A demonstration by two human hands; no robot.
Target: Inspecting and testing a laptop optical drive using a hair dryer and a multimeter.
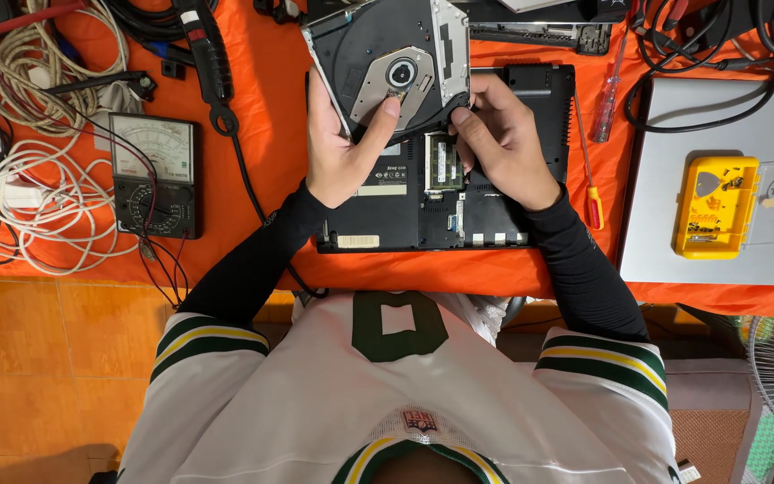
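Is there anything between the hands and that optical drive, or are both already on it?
Nothing visible stands between them. The left hand grips the optical drive with its thumb across the tray, and the right hand pinches its lower right corner. The drive is held above the opened laptop.

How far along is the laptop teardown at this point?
Done: the optical drive is out of the upturned laptop, whose memory bay lies open. In hand: left hand and right hand hold the drive above it. Left: the memory module remains seated.

Screwdrivers flank the laptop's right; bare cloth lies left.
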